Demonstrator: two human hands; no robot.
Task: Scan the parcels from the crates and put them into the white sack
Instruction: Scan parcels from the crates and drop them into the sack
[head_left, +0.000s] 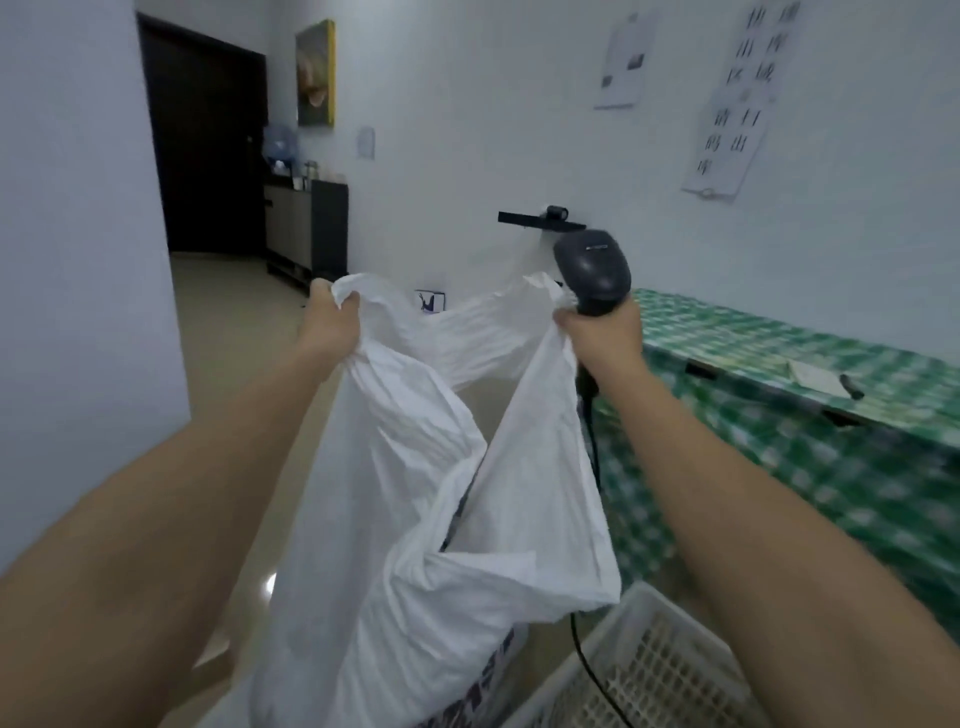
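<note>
A large white sack hangs lifted in front of me, its mouth stretched between both hands. My left hand grips the sack's left rim. My right hand holds the black barcode scanner by its handle and pinches the sack's right rim with the same fingers. The scanner's head points up and its black cable runs down past the sack. A white plastic crate shows at the bottom right. No parcels are visible; the sack's inside is hidden.
A table with a green checked cloth runs along the right wall, with a notepad and a pen on it. A black wall bracket sits behind the scanner. A dark doorway and cabinet stand at the far left.
</note>
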